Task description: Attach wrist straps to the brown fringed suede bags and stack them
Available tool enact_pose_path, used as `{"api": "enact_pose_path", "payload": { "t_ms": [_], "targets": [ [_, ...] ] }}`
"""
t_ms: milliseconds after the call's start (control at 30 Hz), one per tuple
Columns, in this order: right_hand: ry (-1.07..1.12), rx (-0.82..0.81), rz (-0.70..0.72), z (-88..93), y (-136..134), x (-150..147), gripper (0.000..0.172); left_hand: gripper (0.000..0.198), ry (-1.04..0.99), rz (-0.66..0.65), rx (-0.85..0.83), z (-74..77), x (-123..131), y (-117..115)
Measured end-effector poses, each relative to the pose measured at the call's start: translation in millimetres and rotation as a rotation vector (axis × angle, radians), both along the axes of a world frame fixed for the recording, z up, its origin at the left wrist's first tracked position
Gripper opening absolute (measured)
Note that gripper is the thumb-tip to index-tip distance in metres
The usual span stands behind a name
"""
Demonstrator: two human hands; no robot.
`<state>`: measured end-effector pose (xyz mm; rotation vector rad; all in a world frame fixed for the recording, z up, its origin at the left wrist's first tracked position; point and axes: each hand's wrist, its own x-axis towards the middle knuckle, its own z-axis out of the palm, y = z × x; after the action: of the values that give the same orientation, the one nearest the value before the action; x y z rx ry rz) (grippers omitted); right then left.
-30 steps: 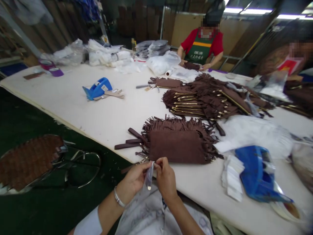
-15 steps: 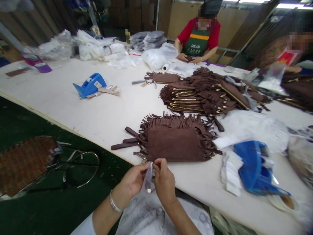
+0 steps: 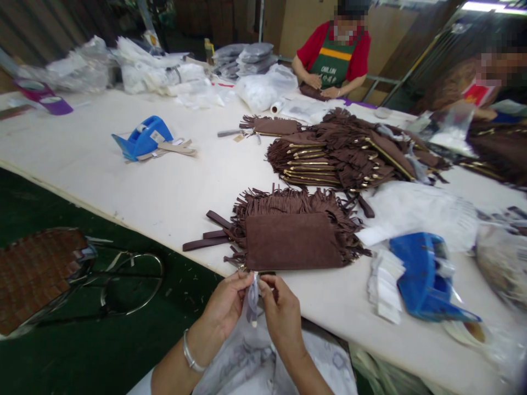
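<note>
My left hand (image 3: 226,303) and my right hand (image 3: 280,310) meet at the table's near edge. Both pinch the top of a small clear plastic sleeve (image 3: 252,300) that hangs between them, with a small pale piece at its lower end. Just beyond my fingers lies a brown fringed suede bag (image 3: 292,239) with dark straps (image 3: 206,241) trailing to its left. A silver bangle sits on my left wrist.
A stack of brown fringed bags (image 3: 337,159) lies farther back. Blue tape dispensers sit at the right (image 3: 424,274) and the left (image 3: 142,137), with white paper slips (image 3: 385,285) beside the right one. A person in red with a green apron (image 3: 333,60) works across the white table (image 3: 123,186). A woven stool (image 3: 37,271) stands on the floor to the left.
The view has tilted slightly, so everything sits a little lower-left in frame. My hands stay pinched on the plastic sleeve, with only small finger shifts.
</note>
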<state>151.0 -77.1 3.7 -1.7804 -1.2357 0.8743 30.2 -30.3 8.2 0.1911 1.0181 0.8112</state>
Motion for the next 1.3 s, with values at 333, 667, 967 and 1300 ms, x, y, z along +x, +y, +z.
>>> {"api": "enact_pose_path", "payload": {
  "t_ms": [333,667,967,1300],
  "targets": [
    [0.025,0.072,0.101,-3.4,3.8,-6.9,0.028,0.019,0.217,0.092,0.150,-2.3,6.0,-10.6],
    [0.295,-0.044,0.236,-19.2,8.2,-3.7,0.027,0.020,0.318,0.035,0.081,-1.6,-6.6,-11.7],
    [0.471,-0.078,0.199,-20.9,5.5,-4.9,0.026,0.018,0.357,-0.020,0.082,3.8,-10.6,-12.7],
    [0.364,-0.025,0.193,-24.5,-4.3,-8.7,0.027,0.024,0.200,0.036,-0.104,-5.7,-8.4,-17.5]
  ]
}}
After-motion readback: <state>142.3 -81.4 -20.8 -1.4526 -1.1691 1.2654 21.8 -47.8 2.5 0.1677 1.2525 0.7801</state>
